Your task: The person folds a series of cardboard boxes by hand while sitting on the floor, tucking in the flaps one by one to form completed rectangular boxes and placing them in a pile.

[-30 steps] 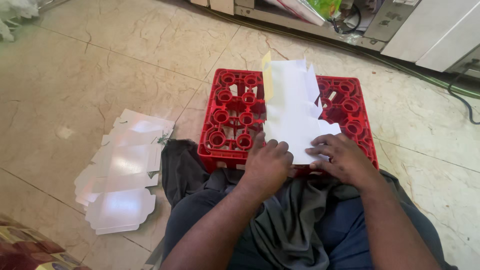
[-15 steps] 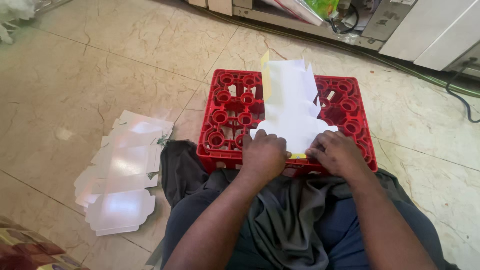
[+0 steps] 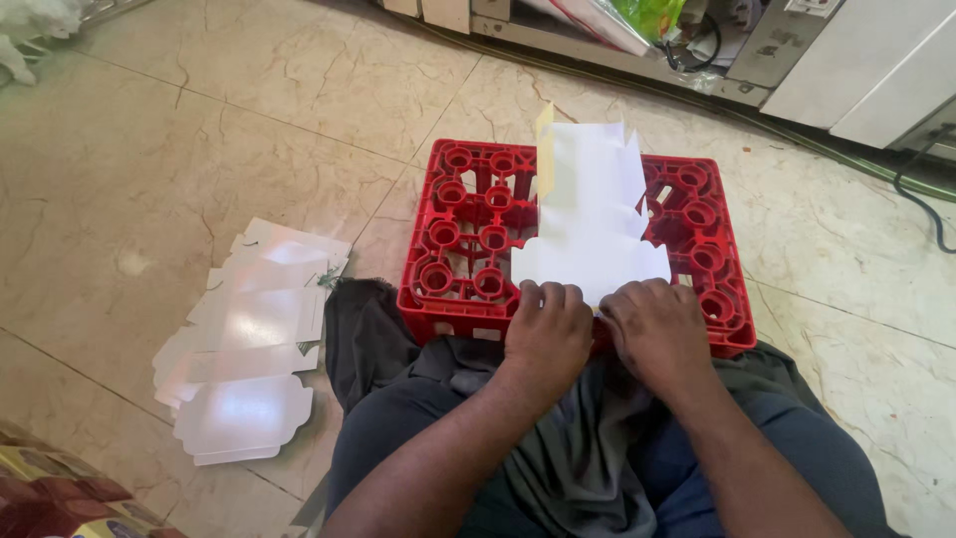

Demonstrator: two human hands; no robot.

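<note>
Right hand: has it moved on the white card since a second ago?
Yes. The right hand has slid left along the crate's near edge, toward the left hand, on the white card.

flat white cartons (image 3: pixel 249 344); tiled floor (image 3: pixel 199 130); cable (image 3: pixel 921 204)

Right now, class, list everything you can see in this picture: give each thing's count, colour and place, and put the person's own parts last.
crate: one, red, upside down on the floor in front of the knees.
cut card: one, white, flat on the crate, near edge under both hands.
card stack: one pile, white, on the floor left of the crate.
cloth: one, dark, on the floor by the crate's left corner.
printed box: one, red and yellow, bottom left corner.
cable: one, black, far right floor.
floor: beige tiles.
left hand: fingers curled on the card's near edge.
right hand: pressing the same edge.
</note>
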